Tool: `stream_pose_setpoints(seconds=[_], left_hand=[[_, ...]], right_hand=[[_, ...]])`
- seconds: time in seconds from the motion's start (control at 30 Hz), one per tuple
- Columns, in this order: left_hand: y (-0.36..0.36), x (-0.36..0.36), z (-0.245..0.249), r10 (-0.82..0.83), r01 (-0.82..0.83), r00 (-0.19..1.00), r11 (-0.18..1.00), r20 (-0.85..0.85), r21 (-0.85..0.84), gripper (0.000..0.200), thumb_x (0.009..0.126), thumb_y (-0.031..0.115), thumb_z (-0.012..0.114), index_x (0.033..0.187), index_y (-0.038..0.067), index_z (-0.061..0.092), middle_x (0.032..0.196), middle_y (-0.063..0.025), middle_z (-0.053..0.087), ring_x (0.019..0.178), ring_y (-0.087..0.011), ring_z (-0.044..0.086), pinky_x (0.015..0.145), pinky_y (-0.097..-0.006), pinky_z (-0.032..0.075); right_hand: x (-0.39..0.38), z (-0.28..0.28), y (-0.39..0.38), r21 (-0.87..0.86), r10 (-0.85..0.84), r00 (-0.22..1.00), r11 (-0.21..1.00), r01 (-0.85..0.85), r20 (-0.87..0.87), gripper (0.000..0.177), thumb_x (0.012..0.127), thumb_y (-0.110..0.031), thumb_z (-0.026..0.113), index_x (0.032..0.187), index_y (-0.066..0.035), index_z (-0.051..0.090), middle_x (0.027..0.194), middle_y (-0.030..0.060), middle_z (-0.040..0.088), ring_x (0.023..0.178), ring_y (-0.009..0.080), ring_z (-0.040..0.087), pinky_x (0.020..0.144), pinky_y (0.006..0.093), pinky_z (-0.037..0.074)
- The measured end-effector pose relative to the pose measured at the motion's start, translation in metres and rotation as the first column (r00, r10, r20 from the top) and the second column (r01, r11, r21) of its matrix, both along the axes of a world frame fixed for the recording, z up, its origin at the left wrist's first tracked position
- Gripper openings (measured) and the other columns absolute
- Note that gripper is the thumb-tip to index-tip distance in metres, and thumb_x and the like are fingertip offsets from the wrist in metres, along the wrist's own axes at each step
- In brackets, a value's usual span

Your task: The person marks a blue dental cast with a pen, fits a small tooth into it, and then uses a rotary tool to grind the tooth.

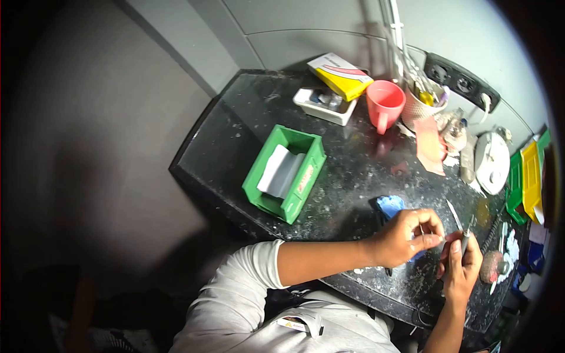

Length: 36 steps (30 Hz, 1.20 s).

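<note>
My left hand [409, 238] is raised over the right part of the bench, thumb and index finger pressed together in a pinch. Whatever lies between those fingertips is too small to name. Close beside it, my right hand [461, 265] is closed around a grey pen-like tool [465, 240] with a thin tip pointing up. A slim pointed metal blade [454, 213] sticks up past the right hand's fingers, its lower end hidden. Beneath my left hand lies a blue piece [389, 205], partly covered by the hand.
On the dark bench [218, 141] a green bin [315, 159] holds folded paper. Behind stand a white tray [321, 109], a yellow-white box [341, 75], a pink mug [385, 103] and a pot of tools [424, 100]. A round reddish object [490, 267] sits right of my right hand.
</note>
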State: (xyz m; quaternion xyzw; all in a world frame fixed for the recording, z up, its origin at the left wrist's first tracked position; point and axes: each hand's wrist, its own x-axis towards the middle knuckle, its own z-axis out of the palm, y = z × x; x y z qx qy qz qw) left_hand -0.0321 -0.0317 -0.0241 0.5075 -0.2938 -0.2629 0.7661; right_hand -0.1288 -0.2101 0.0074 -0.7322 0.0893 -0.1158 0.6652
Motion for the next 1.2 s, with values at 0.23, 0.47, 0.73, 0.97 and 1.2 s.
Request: stream_pose_setpoints(seconds=[0.23,0.47,0.73,0.97,1.2], left_hand=[[0.008,0.003,0.010,0.170,-0.167,0.984,0.985,0.050,-0.052,0.017,0.105,0.008,0.068,0.118,-0.002,0.064,0.111,-0.0103,0.073,0.096,-0.0105,0.066,0.084,-0.0264,0.054],[0.011,0.006,0.012,0.145,-0.143,0.989,0.988,0.034,-0.052,0.019,0.104,0.009,0.070,0.118,0.000,0.061,0.112,-0.0132,0.071,0.090,-0.0105,0.065,0.078,-0.0245,0.054],[0.004,0.006,0.001,0.218,-0.216,0.975,0.975,0.036,-0.051,0.017,0.104,0.008,0.070,0.117,0.001,0.061,0.110,-0.0121,0.071,0.086,-0.0111,0.065,0.074,-0.0252,0.054],[0.000,0.000,0.000,0.227,-0.221,0.972,0.971,0.064,-0.091,0.017,0.104,0.008,0.070,0.117,0.001,0.061,0.110,-0.0116,0.070,0.087,-0.0120,0.066,0.074,-0.0264,0.055],[-0.001,0.004,-0.005,0.233,-0.232,0.971,0.972,0.060,-0.034,0.017,0.105,0.010,0.070,0.117,0.002,0.061,0.107,-0.0119,0.071,0.085,-0.0130,0.066,0.073,-0.0272,0.055]], right_hand=[[0.005,0.036,-0.021,-0.211,-0.016,1.000,0.977,0.018,0.009,0.013,0.105,-0.012,0.067,0.099,0.000,0.068,0.069,-0.0015,0.058,0.059,0.0044,0.052,0.054,0.0244,0.040],[0.014,0.050,-0.019,-0.442,0.065,0.976,0.884,-0.154,-0.209,0.025,0.097,-0.017,0.073,0.088,0.004,0.064,0.072,0.0229,0.062,0.061,0.0332,0.061,0.062,0.0439,0.047],[0.008,0.044,0.003,-0.490,0.005,0.977,0.865,-0.112,-0.214,0.047,0.098,-0.035,0.075,0.074,0.003,0.059,0.063,0.0242,0.057,0.057,0.0386,0.059,0.058,0.0489,0.045],[0.008,0.040,0.004,-0.564,-0.060,0.986,0.825,-0.039,-0.157,0.064,0.092,-0.053,0.080,0.064,0.001,0.061,0.053,0.0181,0.055,0.047,0.0268,0.050,0.051,0.0441,0.045],[0.042,0.003,-0.055,-0.385,-0.375,0.918,0.835,0.394,0.127,0.038,0.088,-0.024,0.085,0.115,-0.004,0.068,0.097,0.0178,0.073,0.084,0.0208,0.067,0.078,0.0389,0.055]])
